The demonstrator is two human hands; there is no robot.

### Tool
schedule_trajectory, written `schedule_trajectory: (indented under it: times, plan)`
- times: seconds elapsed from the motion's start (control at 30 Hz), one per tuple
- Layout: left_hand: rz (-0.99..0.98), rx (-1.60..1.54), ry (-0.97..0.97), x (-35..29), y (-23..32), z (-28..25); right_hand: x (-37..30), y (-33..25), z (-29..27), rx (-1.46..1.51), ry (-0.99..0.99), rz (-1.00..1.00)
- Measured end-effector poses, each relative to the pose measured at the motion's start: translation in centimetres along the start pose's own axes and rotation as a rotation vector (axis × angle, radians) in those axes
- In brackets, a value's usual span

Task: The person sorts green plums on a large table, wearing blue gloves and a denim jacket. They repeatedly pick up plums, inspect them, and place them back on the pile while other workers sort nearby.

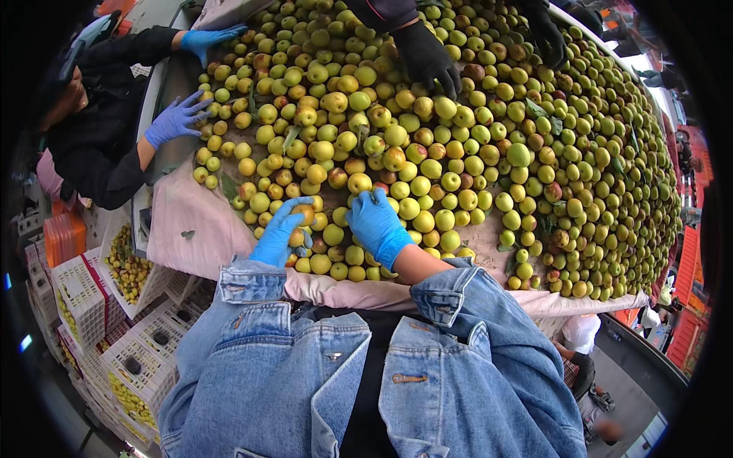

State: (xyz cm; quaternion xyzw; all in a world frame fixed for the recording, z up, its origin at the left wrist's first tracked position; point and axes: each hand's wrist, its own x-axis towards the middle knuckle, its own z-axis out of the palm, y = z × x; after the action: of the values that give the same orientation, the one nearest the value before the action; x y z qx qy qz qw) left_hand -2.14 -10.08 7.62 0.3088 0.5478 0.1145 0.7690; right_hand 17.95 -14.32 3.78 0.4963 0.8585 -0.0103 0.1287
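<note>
Near crates (85, 301), fruit (518, 155) on cloth (198, 210)

The fruit (595, 187) runs from lime green to yellow, some of it blotched brownish red, with darker green leaves (534, 108) among it. Both the left hand (281, 233) and right hand (376, 225) are gloved bright blue, under a washed-blue denim jacket (267, 382). The near cloth (195, 225) is pale pink; at left, a co-worker's glove (172, 122) is violet; the far glove (426, 59) is black.
</note>
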Motion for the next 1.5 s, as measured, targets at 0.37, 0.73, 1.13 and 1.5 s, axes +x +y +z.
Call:
schedule_trajectory:
  times: [0.37, 0.73, 1.13, 1.5]
  plan:
    - [-0.049, -0.953, -0.072, -2.8, -6.5, 0.3, -1.5, 2.3, 0.2, -0.059, -0.201, -0.063]
    - [0.12, -1.359, -0.362, -3.7, -8.6, -1.2, -1.1, -1.7, -10.9, 0.585, 0.324, -0.137]
    - [0.823, -1.011, 1.343, -20.1, -1.4, -34.0, -12.5, 8.7, -3.4, 0.395, 0.182, 0.457]
    - [0.629, 1.672, 0.016, 1.2, -2.2, -3.1, -7.4, 4.0, 0.1, 0.333, -0.116, 0.145]
